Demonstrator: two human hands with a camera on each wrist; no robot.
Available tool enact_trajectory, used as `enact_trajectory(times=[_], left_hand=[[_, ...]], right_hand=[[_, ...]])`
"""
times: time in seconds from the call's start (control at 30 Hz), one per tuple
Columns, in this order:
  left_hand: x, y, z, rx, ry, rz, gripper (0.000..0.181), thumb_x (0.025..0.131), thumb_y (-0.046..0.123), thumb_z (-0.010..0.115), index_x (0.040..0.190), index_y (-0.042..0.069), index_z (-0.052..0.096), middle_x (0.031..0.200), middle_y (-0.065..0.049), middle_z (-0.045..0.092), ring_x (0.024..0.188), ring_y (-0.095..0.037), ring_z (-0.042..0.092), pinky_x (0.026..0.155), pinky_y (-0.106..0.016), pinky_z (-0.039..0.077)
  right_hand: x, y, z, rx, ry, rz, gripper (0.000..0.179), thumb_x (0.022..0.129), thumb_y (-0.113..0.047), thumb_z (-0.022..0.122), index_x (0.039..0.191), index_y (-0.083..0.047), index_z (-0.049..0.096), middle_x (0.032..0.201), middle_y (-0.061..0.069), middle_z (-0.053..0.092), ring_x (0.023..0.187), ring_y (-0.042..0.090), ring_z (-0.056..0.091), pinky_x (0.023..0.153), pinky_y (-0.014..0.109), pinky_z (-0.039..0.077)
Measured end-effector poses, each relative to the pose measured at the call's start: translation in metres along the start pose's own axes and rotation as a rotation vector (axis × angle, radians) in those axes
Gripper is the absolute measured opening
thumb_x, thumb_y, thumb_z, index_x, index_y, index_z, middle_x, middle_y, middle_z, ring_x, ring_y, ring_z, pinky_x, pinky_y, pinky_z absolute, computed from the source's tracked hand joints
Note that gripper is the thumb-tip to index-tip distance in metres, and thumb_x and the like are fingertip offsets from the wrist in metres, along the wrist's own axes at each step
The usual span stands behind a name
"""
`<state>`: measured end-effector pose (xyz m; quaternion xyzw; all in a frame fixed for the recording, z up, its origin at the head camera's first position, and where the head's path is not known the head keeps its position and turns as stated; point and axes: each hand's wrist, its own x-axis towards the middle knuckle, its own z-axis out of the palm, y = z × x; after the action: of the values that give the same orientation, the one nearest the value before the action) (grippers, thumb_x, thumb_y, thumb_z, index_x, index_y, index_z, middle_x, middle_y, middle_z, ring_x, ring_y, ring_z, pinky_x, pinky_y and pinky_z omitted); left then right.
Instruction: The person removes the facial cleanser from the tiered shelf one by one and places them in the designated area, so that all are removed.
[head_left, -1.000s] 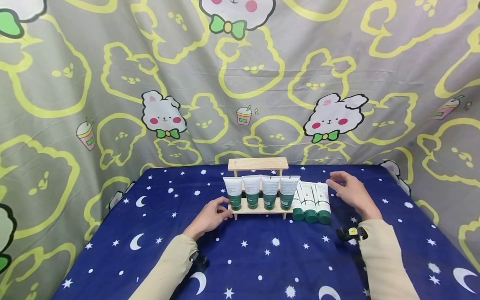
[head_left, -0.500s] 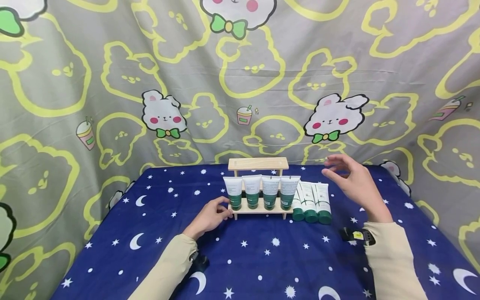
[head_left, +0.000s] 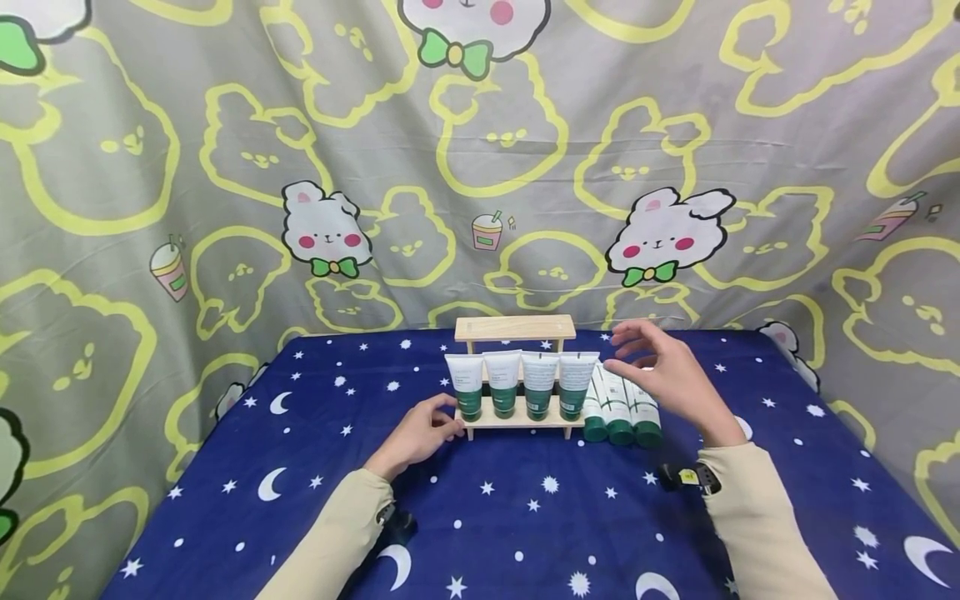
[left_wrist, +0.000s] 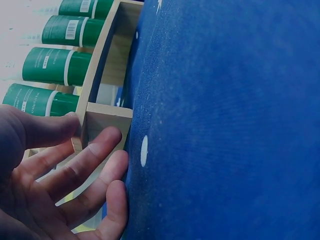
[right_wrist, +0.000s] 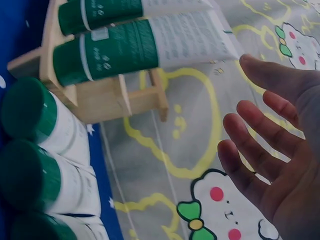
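Note:
A small wooden tiered rack (head_left: 517,411) stands on the table, with several white-and-green squeeze tubes (head_left: 502,385) upright on their caps in a row along its lower shelf. At the rack's left end is my left hand (head_left: 422,433); in the left wrist view its thumb (left_wrist: 55,131) lies on the shelf edge and its fingers curl against the end of the shelf. My right hand (head_left: 671,375) hovers to the right of the row, fingers apart and holding nothing. In the right wrist view the thumb tip is close to the crimped end of the rightmost tube (right_wrist: 125,47).
Three more white tubes with green caps (head_left: 619,432) lie side by side on the table just right of the rack, partly behind my right hand. A dark blue cloth (head_left: 525,517) with stars and moons covers the table. A patterned grey curtain (head_left: 420,167) hangs behind.
My right hand rose and drew back to the right, then came left over the lying tubes toward the rightmost standing tube. The left hand and the rack have stayed in place.

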<state>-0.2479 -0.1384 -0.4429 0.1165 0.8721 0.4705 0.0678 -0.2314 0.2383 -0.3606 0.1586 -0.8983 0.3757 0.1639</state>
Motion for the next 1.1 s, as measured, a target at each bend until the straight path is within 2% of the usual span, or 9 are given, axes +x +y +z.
enact_trajectory(times=[0.27, 0.47, 0.77, 1.1], left_hand=[[0.000, -0.001, 0.000, 0.005, 0.006, 0.008, 0.026, 0.096, 0.006, 0.069, 0.121, 0.003, 0.063, 0.084, -0.011, 0.076, 0.076, -0.021, 0.069, 0.067, -0.029, 0.049], [0.000, -0.001, 0.000, 0.007, 0.005, 0.008, 0.026, 0.096, 0.006, 0.069, 0.120, 0.003, 0.063, 0.084, -0.012, 0.076, 0.076, -0.022, 0.069, 0.068, -0.029, 0.049], [0.000, 0.001, 0.000, 0.002, 0.000, -0.010, 0.027, 0.096, 0.006, 0.069, 0.122, 0.003, 0.063, 0.084, -0.011, 0.076, 0.078, -0.021, 0.070, 0.070, -0.029, 0.050], [-0.001, 0.000, 0.000, 0.005, 0.005, -0.006, 0.026, 0.096, 0.006, 0.069, 0.121, 0.004, 0.063, 0.084, -0.011, 0.076, 0.077, -0.022, 0.070, 0.069, -0.029, 0.050]], right_hand=[[0.003, 0.001, 0.018, 0.051, -0.067, 0.044, 0.039, 0.094, -0.032, 0.076, 0.123, -0.010, 0.061, 0.115, 0.010, 0.068, 0.103, 0.025, 0.069, 0.089, 0.048, 0.056], [0.004, 0.002, 0.027, 0.047, -0.088, 0.054, 0.038, 0.094, -0.030, 0.077, 0.123, -0.011, 0.060, 0.114, 0.010, 0.070, 0.103, 0.027, 0.069, 0.090, 0.052, 0.056], [0.003, 0.003, 0.035, 0.045, -0.118, 0.045, 0.037, 0.094, -0.031, 0.076, 0.123, -0.011, 0.063, 0.104, 0.006, 0.072, 0.098, 0.023, 0.068, 0.088, 0.048, 0.057], [0.002, -0.003, 0.037, 0.039, -0.123, 0.030, 0.034, 0.096, -0.027, 0.074, 0.123, -0.008, 0.064, 0.102, 0.006, 0.072, 0.101, 0.026, 0.070, 0.087, 0.049, 0.057]])
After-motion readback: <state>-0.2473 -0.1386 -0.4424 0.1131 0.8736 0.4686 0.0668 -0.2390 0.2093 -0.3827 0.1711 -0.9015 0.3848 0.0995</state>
